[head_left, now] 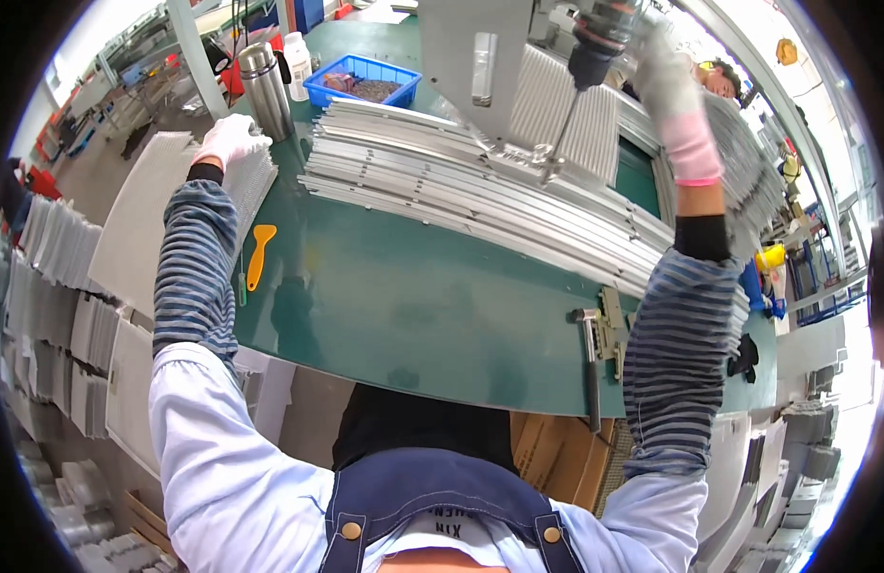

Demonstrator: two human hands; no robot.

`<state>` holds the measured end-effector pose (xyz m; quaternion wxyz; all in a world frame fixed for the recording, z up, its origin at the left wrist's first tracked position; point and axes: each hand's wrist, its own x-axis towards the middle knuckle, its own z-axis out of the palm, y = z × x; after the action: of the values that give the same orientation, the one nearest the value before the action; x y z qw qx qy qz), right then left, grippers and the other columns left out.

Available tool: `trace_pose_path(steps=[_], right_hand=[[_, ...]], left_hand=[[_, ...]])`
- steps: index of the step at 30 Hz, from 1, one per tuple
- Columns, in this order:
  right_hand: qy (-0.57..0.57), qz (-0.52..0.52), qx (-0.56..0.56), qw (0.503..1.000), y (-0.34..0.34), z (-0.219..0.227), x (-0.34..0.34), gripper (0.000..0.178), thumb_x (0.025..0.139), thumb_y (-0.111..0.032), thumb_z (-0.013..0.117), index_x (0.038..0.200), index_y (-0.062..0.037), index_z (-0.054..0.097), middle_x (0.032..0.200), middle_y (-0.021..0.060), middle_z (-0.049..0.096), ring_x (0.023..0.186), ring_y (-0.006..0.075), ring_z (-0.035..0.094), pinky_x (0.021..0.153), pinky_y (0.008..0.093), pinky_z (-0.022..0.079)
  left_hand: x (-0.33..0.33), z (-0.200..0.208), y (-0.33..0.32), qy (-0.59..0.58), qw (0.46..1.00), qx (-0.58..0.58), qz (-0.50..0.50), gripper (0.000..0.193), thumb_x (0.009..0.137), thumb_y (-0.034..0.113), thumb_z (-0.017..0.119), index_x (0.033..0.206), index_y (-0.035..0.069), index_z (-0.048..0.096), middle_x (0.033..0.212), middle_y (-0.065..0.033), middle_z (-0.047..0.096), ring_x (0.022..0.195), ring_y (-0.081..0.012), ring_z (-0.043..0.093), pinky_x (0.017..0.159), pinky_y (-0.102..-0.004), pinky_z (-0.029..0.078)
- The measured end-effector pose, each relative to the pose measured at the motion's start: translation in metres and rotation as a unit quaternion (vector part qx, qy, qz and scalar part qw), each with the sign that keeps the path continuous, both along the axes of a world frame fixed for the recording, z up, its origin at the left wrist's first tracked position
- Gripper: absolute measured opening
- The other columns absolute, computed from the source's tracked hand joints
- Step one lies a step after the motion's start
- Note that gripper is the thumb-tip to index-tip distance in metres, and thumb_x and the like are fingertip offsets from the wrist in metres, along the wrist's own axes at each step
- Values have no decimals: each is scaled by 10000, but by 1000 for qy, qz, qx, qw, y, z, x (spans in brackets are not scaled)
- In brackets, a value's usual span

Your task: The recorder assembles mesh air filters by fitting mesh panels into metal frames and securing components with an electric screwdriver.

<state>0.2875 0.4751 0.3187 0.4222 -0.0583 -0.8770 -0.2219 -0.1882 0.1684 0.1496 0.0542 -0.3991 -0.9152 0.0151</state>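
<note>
— Item one, nearest the body?

— Hammer [591, 358], lying at the near edge of the green table [413, 296], handle towards me, beside a small metal bracket [613, 325]; I judged it was parked there for a quick grab. Yellow scraper [258, 254] lay at the left edge, untouched.

— Left hand?

— My left hand [230, 138], white-gloved, rested palm-down with fingers curled over the top of a stack of white ribbed panels [146, 215] at the table's left side. It pressed on them rather than gripped; probably it was steadying the pile.

— Right hand?

— My right hand [669, 81], gloved with a pink cuff, was raised and closed around a powered screwdriver [595, 43] hanging from above, bit pointing down at a grey metal plate [480, 72].

— The workpiece?

— The plate stood tilted on a broad row of silver aluminium strips [480, 196] laid side by side across the table's middle. It was flat, matt and long.

— Farthest?

— Steel flask [266, 88], white bottle [298, 65], blue tray [363, 80] of small parts.
</note>
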Motion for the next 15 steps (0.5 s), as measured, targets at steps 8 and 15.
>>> trace_pose_path(steps=[8, 15], right_hand=[[-224, -215, -325, 893, 25, -156, -71, 869, 687, -394, 819, 1421, -161, 417, 1298, 221, 508, 1209, 400, 493, 1017, 442, 424], [-174, -223, -344, 895, 148, -204, -43, 518, 738, -214, 737, 1197, -61, 554, 1141, 207, 609, 1056, 362, 595, 921, 454, 484]], left_hand=[[-26, 116, -66, 236, 900, 347, 121, 367, 964, 302, 391, 949, -1, 597, 887, -275, 662, 866, -434, 649, 771, -524, 517], [60, 31, 7, 87, 988, 112, -55, 634, 821, 419, 623, 1227, -49, 488, 1079, -259, 610, 989, -361, 643, 827, -464, 524]])
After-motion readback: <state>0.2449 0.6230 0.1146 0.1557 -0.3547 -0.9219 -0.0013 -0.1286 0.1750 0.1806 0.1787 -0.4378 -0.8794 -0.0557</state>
